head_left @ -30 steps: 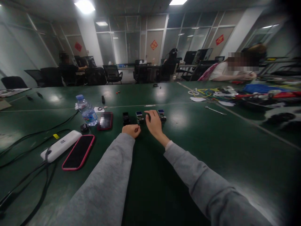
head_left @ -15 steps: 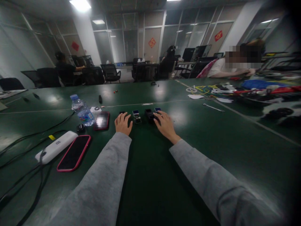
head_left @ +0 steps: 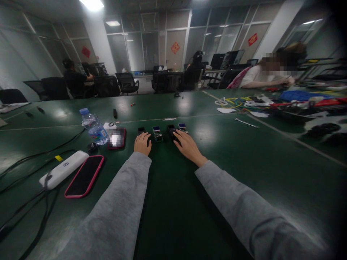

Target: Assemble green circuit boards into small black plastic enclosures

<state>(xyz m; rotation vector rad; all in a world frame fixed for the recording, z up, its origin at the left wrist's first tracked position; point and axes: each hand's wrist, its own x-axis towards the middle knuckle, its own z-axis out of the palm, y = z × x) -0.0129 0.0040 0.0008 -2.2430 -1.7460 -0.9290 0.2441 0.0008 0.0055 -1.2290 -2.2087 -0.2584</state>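
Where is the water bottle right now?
In the head view the water bottle lies tilted on the green table, left of the left hand, just beyond the small black round object and beside the red-edged device.

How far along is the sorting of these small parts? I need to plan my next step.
Four small modules stand in a row on the green table. The left hand rests at the leftmost black module; the right hand touches the third black module. Both blue-topped modules sit untouched.
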